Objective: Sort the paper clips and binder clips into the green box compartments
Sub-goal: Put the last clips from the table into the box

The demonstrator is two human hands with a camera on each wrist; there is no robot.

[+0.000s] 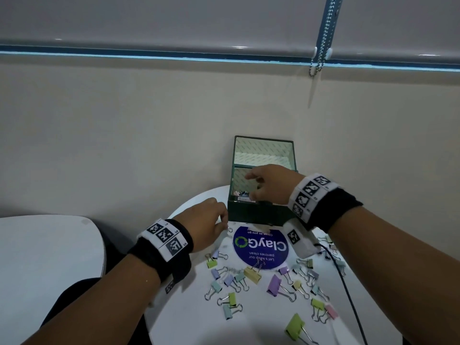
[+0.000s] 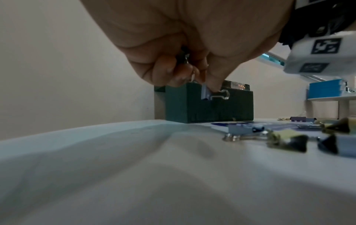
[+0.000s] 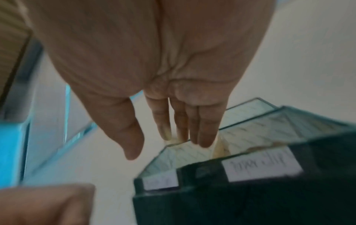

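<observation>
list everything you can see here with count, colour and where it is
green box: one, dark green, far edge of the table by the wall, lid up, paper labels on its front rim
binder clips on table: roughly twenty, pastel green, purple, blue, yellow, pink, scattered on the near half
held binder clip: one, light blue, in the left hand
round sticker: one, blue and white, before the box
table: one, white, round
second table: one, white, to the left
black cable: one, across the right side
blind chain: one, beaded, upper right
left hand: pinches the blue clip, left of the box
right hand: fingers straight, over the box
</observation>
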